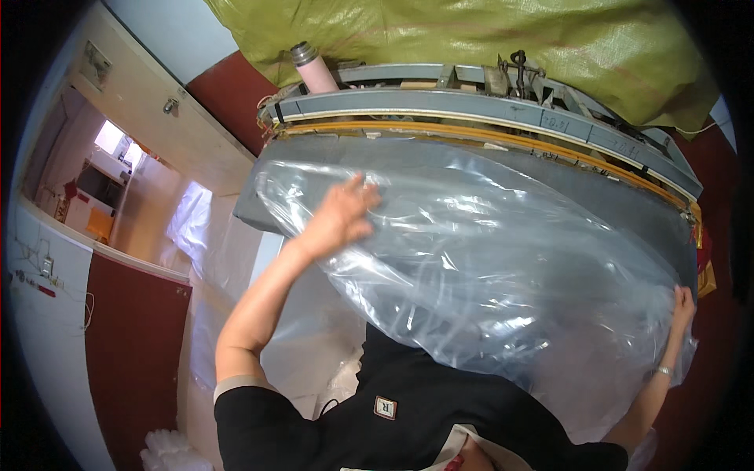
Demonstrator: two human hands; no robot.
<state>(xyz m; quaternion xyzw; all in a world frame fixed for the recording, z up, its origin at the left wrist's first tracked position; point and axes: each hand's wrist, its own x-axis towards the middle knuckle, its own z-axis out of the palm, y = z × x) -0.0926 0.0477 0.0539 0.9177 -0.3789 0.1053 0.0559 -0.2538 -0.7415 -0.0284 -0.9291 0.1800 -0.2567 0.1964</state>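
Above the left part of the grey-covered bench (330,149), I see the left hand (342,218) spread, unclasped (contact I can't tell); clear plastic sheet (479,259) drapes across the bench; at the bench's right end, the right hand (682,308) pinches the sheet.

From where I stand, the left hand's (342,216) fingers (367,198) are a blur, so whether they touch the clear film (463,235) I can't say, and the right hand (682,306) is too small for me to count which fingers pinch it. The film's near side disappears behind the black shirt (440,392), itself cut off below like the white plastic bundle (174,453), and its glare hides much of the grey tabletop (314,151). The grey rail (471,104) covers the pink flask's (316,75) base, and the clutter beyond the doorway (86,192) is too tiny to name.
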